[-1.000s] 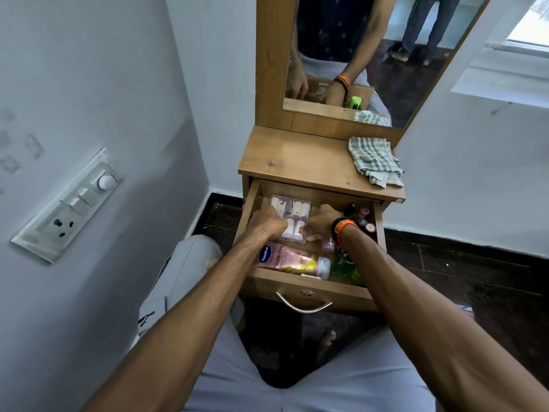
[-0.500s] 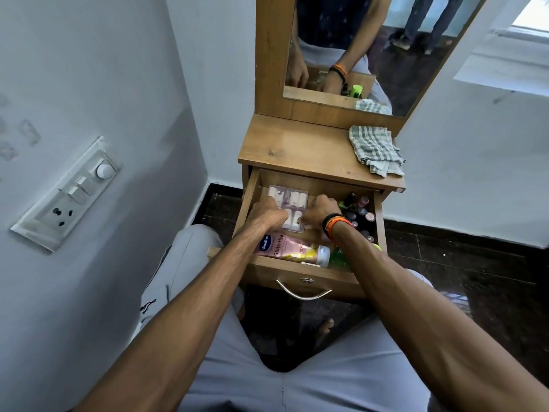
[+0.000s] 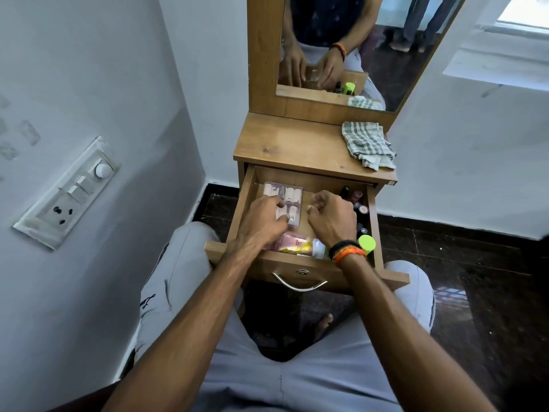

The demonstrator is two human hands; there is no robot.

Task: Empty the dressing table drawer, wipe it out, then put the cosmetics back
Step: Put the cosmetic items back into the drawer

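The dressing table drawer (image 3: 300,270) is pulled out over my lap. A clear plastic box (image 3: 292,200) of pale rolls lies flat at its back left. My left hand (image 3: 263,220) grips the box's left side, fingers and thumb curled onto its lid. My right hand (image 3: 332,220) hovers just right of the box with curled fingers and nothing visible in them. A pink lotion bottle (image 3: 292,243) lies along the drawer front, partly under my hands. A bottle with a lime green cap (image 3: 367,243) and several small dark bottles (image 3: 358,203) fill the right side.
A checked cloth (image 3: 367,144) lies crumpled on the right of the wooden tabletop (image 3: 288,147), below the mirror (image 3: 371,40). A wall with a switch plate (image 3: 68,191) stands close on the left. My knees flank the drawer above a dark tiled floor (image 3: 475,278).
My right hand has come off the clear box and moved right, fingers curled. My left hand has stayed on the box's left side. The view has tilted slightly.
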